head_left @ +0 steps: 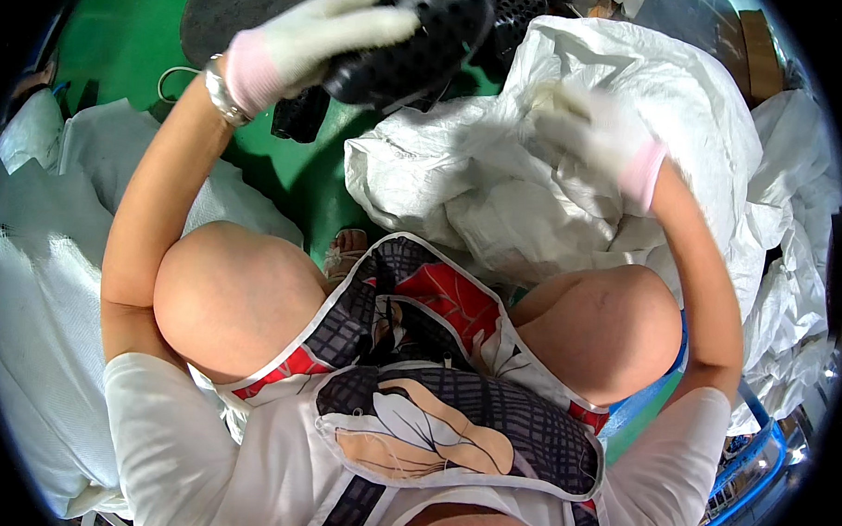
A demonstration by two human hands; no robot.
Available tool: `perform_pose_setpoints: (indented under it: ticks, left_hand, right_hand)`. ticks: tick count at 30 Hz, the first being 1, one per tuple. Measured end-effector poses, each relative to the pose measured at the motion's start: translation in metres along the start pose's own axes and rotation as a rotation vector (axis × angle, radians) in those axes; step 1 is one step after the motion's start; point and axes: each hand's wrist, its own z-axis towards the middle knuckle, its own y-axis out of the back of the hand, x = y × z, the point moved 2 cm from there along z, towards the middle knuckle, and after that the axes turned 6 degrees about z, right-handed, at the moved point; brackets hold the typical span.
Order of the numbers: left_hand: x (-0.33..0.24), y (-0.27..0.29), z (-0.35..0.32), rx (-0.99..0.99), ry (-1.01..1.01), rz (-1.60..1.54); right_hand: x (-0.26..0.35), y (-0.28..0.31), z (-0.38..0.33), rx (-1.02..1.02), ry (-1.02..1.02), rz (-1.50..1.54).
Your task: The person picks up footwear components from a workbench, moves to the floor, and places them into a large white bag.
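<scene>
Handling the black dotted piece (428,50), perhaps a shoe, is the step I judge to be in hand. I see it at the top of my view, raised over the green floor (123,30), with the gloved left hand (331,42) laid across its left end. The fingers there reach out fairly straight and seem to pinch that end, though the underside of the grip is hidden from me. The gloved right hand (588,130) is over the big white sack (668,95), but it is too blurred for me to tell whether its fingers are spread or pressed together, or whether it touches the cloth. To my mind, the next move calls for a sure hold on that smooth-looking piece and a steadier right hand near the loose folds. As for containers, the big sack lies slack and creased in front of the knees, and I can make out neither its mouth nor its contents. Another white sack (40,278) stands on my left, full-looking, its contents also hidden. A smaller black piece (301,115) rests on the floor just below the raised one
</scene>
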Motion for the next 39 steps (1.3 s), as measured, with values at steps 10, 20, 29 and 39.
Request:
perform_pose_setpoints:
  ticks: [10, 20, 29, 39]
  left_hand:
    - [0.009, -0.01, 0.002, -0.327, -0.204, 1.022]
    - [0.033, -0.02, 0.015, -0.094, -0.552, 1.449]
    - [0.042, -0.026, 0.032, -0.315, -0.528, 1.677]
    - [0.055, -0.009, 0.049, -0.524, -0.427, 1.866]
  right_hand:
    - [0.037, 0.016, 0.11, 0.087, 0.153, 0.472]
    - [0.013, -0.023, 0.162, -0.019, 0.173, 0.01]
    - [-0.021, 0.032, 0.112, -0.313, -0.094, -0.262]
    - [-0.037, 0.008, 0.102, -0.24, -0.344, -0.055]
